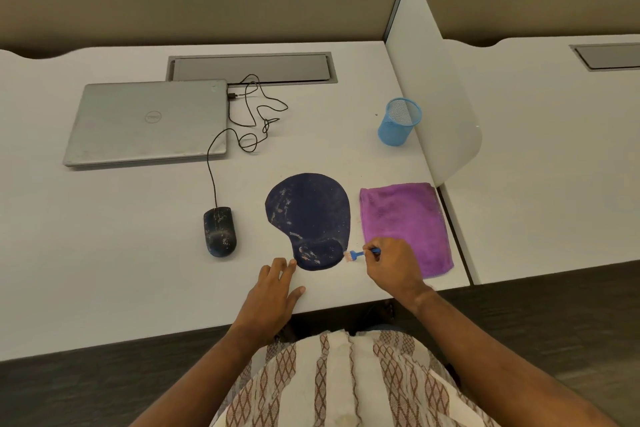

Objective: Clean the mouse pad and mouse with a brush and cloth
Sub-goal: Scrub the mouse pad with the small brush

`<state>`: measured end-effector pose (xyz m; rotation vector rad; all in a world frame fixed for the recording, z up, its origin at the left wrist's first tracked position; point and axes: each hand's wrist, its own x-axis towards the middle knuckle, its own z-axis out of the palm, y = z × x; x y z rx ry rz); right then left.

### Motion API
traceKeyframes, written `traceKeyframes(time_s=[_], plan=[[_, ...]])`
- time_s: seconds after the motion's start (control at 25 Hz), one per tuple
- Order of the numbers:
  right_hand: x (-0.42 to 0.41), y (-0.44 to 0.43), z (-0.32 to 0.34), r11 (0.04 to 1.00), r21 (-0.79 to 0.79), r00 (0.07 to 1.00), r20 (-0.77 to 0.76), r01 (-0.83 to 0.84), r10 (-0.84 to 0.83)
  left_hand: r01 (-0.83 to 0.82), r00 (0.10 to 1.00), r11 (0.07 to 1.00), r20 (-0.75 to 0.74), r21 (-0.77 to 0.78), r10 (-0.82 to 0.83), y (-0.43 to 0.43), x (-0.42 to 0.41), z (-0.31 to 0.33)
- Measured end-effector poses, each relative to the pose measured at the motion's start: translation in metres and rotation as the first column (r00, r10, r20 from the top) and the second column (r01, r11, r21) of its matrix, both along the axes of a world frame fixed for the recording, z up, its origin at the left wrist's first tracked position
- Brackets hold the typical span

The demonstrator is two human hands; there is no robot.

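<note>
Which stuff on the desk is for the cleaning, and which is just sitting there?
For the cleaning: mouse pad, mouse, blue brush in the right hand, purple cloth.

Just sitting there: closed laptop, blue mesh cup.

Open desk left and near; clutter right and far

Bare desk [104,270] lies left of the mouse [220,231]. Pad [308,215] and cloth [405,222] leave a narrow strip between them; cable [256,114], laptop [147,121], cup [398,121] and divider [433,87] block the far side.
</note>
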<state>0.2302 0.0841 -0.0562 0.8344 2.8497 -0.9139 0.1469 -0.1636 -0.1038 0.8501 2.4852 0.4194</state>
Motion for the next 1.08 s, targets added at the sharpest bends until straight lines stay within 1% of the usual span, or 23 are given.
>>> traceKeyframes(time_s=[0.12,0.2,0.28,0.4,0.52,0.72,0.8,1.0,1.08], plan=[[0.001,0.006,0.007,0.998,-0.015,0.998,-0.041,0.056,-0.056,-0.009,1.000,1.000,0.008,-0.001,0.009,0.001,0.000,0.000],[-0.005,0.006,0.013,0.997,-0.029,0.991,-0.108,0.073,-0.076,-0.016,1.000,1.000,0.002,-0.015,0.016,0.002,0.001,0.000],[-0.014,0.003,0.012,0.994,-0.079,0.982,-0.168,0.073,-0.086,-0.023,1.000,1.000,-0.006,-0.019,0.023,0.004,0.001,0.000],[-0.025,0.001,0.001,0.982,-0.172,0.985,-0.140,0.074,-0.098,-0.038,0.999,0.999,-0.018,-0.026,0.037,0.006,0.004,0.001],[-0.020,0.010,-0.007,0.982,-0.170,0.993,-0.077,0.077,-0.091,-0.064,0.998,0.996,-0.022,-0.065,0.063,0.011,0.007,0.003],[-0.001,0.034,-0.006,0.991,-0.135,1.000,-0.001,0.016,-0.016,-0.111,0.994,0.990,-0.006,-0.085,0.111,0.019,0.012,0.006],[0.001,0.040,0.000,0.990,-0.143,1.000,-0.017,0.004,-0.007,-0.130,0.991,0.987,-0.006,-0.092,0.130,0.022,0.014,0.009],[-0.026,0.040,0.009,0.970,-0.241,0.987,-0.162,-0.033,-0.006,-0.162,0.987,0.980,0.002,-0.114,0.163,0.026,0.015,0.015],[-0.040,0.035,0.005,0.957,-0.275,0.987,-0.152,-0.091,0.050,-0.163,0.987,0.979,-0.008,-0.127,0.163,0.029,0.016,0.017]])
